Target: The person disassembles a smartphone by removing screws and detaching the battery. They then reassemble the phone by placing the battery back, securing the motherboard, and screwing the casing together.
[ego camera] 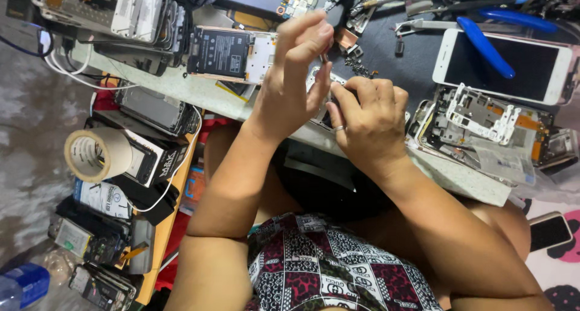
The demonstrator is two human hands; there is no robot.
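My left hand [294, 75] is raised over the bench edge, its fingertips pinched on a thin metal tool [324, 57] that points down. Just right of it, my right hand [370, 119], with a ring on one finger, presses its curled fingers on a small opened phone [318, 96] lying on the pale bench [459, 178]. Both hands cover most of that phone. The tool's tip is hidden between my fingers.
A white phone [504, 66] with blue-handled pliers [486, 45] on it lies at the right, above a stripped phone frame [483, 120]. An opened phone with its battery showing [229, 54] sits to the left. A tape roll [96, 155] and several phone parts crowd the low shelf at the left.
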